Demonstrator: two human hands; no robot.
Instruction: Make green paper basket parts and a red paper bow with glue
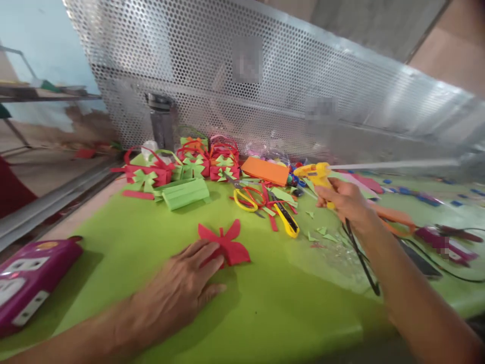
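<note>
A red paper butterfly (232,245) lies on the green table cover. The fingers of my left hand (182,278) rest flat over its left wing, thumb apart from the others. My right hand (343,199) is wrapped round the handle of a yellow glue gun (314,173), held up over the right part of the table with its nozzle toward the left. A dark cord hangs below that hand. Beyond the butterfly lie yellow-handled scissors (246,198) and a yellow box cutter (287,221).
Small red and green paper bags (223,164) stand at the back beside a folded green paper piece (185,193) and an orange box (265,171). A purple power strip (38,278) sits at left. Perforated metal sheeting (212,71) rises behind. Paper scraps lie near the cutter.
</note>
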